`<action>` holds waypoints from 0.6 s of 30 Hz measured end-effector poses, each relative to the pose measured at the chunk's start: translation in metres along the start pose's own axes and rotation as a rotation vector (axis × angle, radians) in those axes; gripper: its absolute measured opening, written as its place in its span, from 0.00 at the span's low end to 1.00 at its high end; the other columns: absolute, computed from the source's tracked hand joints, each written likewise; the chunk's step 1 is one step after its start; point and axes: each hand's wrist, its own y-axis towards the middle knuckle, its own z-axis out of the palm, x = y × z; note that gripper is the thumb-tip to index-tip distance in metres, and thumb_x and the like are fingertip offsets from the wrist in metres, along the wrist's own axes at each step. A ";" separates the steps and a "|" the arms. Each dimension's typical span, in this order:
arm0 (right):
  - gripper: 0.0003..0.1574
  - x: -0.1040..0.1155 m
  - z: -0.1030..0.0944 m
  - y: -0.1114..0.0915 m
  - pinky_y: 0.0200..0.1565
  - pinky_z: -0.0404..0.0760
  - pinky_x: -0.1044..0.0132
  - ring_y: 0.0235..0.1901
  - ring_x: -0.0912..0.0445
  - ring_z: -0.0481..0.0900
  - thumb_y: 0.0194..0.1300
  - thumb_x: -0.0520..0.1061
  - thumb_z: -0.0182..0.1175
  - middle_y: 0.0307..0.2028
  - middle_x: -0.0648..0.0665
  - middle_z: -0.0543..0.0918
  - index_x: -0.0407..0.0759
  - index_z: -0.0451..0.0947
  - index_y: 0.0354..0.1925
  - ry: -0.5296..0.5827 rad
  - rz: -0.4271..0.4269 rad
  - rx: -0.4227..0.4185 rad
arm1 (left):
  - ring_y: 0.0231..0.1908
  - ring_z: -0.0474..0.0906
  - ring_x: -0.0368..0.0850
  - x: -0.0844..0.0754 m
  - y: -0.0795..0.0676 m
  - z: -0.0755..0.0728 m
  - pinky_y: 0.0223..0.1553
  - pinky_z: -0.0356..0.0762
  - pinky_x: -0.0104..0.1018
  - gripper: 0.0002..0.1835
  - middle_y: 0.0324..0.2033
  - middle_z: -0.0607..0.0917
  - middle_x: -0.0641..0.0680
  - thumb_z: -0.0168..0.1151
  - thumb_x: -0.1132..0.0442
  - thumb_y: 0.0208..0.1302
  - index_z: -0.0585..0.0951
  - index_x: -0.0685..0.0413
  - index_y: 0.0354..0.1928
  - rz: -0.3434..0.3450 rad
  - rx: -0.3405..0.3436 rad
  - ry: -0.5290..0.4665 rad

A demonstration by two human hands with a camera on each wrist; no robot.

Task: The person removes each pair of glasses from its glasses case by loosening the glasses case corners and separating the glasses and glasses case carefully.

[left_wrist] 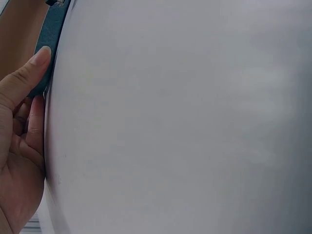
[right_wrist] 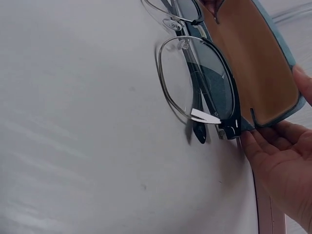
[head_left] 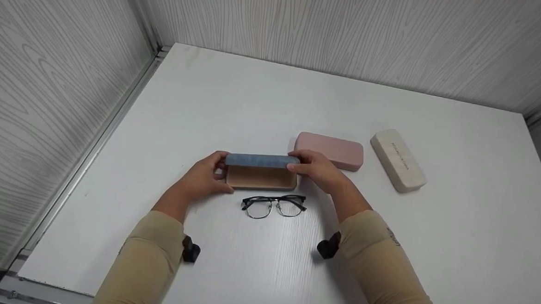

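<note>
A blue glasses case with a tan lining sits at the middle of the table, its lid partly raised. My left hand grips the case's left end, thumb at the lower front edge; the left wrist view shows that thumb on the blue rim. At the other end, my right hand holds the lid's right corner between thumb and fingers. Just in front of the case lie black-framed eyeglasses with their temples folded, touched by neither hand. Seen from the right wrist, the tan lining appears behind the lenses.
A pink glasses case lies close behind my right hand. Farther right is a cream glasses case with lettering, set at an angle. The white table meets wood-grain panels at the back and left.
</note>
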 end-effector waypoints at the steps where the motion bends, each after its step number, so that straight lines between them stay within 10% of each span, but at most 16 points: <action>1: 0.36 0.000 0.000 0.000 0.57 0.69 0.59 0.52 0.52 0.67 0.57 0.48 0.64 0.56 0.44 0.70 0.39 0.66 0.61 -0.014 -0.007 -0.003 | 0.55 0.69 0.45 0.000 0.000 0.000 0.51 0.74 0.32 0.46 0.52 0.70 0.49 0.75 0.64 0.41 0.60 0.46 0.64 -0.001 0.003 0.000; 18: 0.41 -0.013 0.001 -0.003 0.52 0.72 0.61 0.51 0.55 0.70 0.47 0.43 0.72 0.54 0.47 0.73 0.45 0.68 0.60 -0.237 -0.130 -0.038 | 0.53 0.69 0.43 -0.001 0.001 -0.002 0.53 0.72 0.32 0.42 0.51 0.72 0.50 0.75 0.62 0.43 0.63 0.51 0.61 0.027 0.009 0.003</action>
